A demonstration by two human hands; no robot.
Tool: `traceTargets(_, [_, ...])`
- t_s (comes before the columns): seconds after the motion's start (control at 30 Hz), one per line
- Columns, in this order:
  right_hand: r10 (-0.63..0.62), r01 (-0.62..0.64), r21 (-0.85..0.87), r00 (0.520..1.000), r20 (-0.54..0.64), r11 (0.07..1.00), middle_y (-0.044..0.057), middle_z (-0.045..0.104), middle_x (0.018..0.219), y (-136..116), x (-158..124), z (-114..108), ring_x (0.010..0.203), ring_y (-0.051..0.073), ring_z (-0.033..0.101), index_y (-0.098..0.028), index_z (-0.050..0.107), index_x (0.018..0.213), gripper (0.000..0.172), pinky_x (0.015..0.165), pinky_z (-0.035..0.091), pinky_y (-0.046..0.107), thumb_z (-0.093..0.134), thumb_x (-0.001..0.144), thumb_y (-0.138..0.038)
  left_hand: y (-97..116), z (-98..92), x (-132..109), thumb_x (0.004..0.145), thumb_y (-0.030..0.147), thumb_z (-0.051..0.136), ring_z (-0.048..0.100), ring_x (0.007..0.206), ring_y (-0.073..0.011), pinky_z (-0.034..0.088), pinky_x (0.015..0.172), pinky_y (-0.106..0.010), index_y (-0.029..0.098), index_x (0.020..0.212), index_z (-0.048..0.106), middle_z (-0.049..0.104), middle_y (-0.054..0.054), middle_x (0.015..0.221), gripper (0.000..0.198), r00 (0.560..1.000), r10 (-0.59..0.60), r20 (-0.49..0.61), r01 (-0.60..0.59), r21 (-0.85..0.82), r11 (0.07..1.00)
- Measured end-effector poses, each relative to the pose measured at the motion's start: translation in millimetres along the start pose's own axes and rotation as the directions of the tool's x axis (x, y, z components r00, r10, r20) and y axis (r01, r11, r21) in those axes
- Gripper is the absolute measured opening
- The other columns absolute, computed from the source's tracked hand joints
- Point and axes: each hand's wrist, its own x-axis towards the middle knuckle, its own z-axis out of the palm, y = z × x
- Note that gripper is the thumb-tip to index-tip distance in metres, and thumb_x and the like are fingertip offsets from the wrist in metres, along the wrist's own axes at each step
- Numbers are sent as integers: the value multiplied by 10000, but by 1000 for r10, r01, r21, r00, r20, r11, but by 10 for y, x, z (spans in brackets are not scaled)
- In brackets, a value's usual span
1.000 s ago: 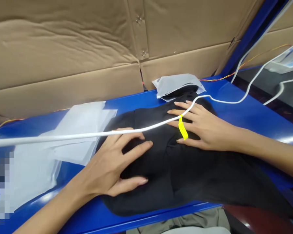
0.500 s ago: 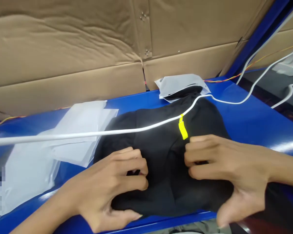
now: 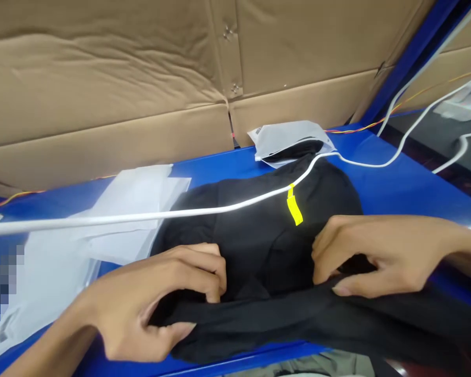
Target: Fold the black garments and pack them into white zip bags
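A black garment [image 3: 251, 246] lies on the blue table in front of me, its near part raised in a fold that runs left to right. My left hand [image 3: 160, 293] curls over the left end of this fold, fingers on the cloth and thumb at the near side. On the right, my right hand [image 3: 384, 256] pinches the same fold between thumb and bent fingers. Part of the fingertips of both hands is hidden in the cloth. More black fabric trails off to the lower right.
A white cable [image 3: 204, 211] crosses the view above the garment, with a yellow tag [image 3: 294, 208] on it. White plastic bags [image 3: 129, 199] lie at left. A white bag [image 3: 288, 137] with something black in it rests at the back, before a brown padded panel [image 3: 102, 84] on the blue table [image 3: 419, 193].
The near part of the garment has come up into a fold. My right thumb has moved up to the fingers on the cloth; my left hand has shifted slightly left.
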Motion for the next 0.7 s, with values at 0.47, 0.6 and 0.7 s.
traceTargets(0.47, [152, -178, 367, 984, 97, 913, 20, 709, 797, 266, -63, -276, 710, 135, 636, -186, 783, 987, 280, 633, 454, 229, 614, 1062, -396, -121, -148, -2, 1006, 463, 662, 678, 634, -143, 485, 489, -184, 237, 1048, 697, 728, -2, 840, 233, 876, -261, -406, 304, 45, 951])
traceTargets(0.6, [264, -230, 436, 964, -19, 870, 37, 740, 865, 419, -108, -359, 763, 179, 685, -183, 785, 956, 449, 677, 508, 256, 663, 983, -615, -204, -235, -91, 935, 481, 760, 788, 977, -240, 655, 701, -248, 273, 1206, 707, 761, -75, 1211, 346, 857, -221, -465, 282, 66, 957])
traceTargets(0.7, [267, -226, 507, 964, -10, 832, 69, 773, 964, 458, -178, -400, 845, 250, 742, -199, 790, 1100, 658, 739, 578, 314, 571, 931, -796, -253, -335, -157, 895, 512, 803, 616, 1412, -354, 643, 1022, -398, 296, 1402, 661, 519, -117, 1644, 569, 934, -175, -310, 242, 191, 951])
